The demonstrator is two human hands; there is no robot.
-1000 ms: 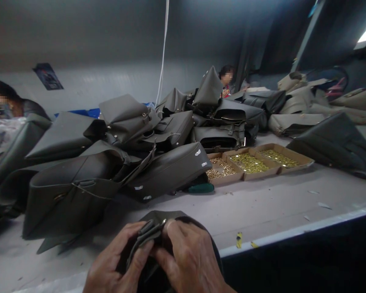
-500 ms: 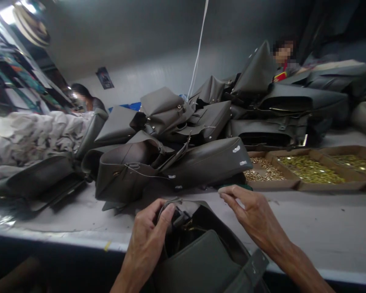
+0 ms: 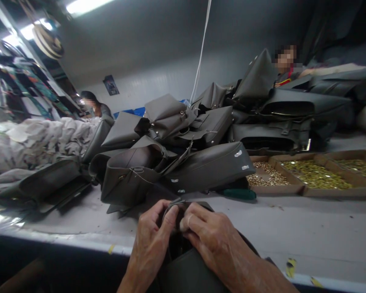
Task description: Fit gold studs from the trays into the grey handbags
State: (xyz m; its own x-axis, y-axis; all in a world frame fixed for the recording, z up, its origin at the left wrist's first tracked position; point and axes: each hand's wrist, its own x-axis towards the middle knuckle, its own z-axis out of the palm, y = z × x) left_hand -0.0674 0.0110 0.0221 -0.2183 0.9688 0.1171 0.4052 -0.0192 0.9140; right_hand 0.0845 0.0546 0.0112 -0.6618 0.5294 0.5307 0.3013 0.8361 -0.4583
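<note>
A dark grey-green handbag (image 3: 187,270) is in front of me at the table's near edge, its mouth facing up. My left hand (image 3: 155,232) grips the bag's upper rim, thumb on top. Close beside it, my right hand (image 3: 210,236) is closed at the same part of the rim, fingertips pressed together. Whatever small piece may be between those right fingertips is hidden. Just beyond the hands lies a green-handled tool (image 3: 239,194), partly under a grey bag (image 3: 207,167).
Several similar grey bags (image 3: 166,114) are heaped across the table (image 3: 308,219). Cardboard trays (image 3: 311,190) of small gold metal pieces stand at the right. Pale cloth (image 3: 57,138) is piled at the left. Two people (image 3: 96,106) (image 3: 285,65) are beyond the heap.
My right hand has come in from the right, beside the trays, to the bag's rim next to my left hand. The left hand keeps its hold. The view has shifted slightly.
</note>
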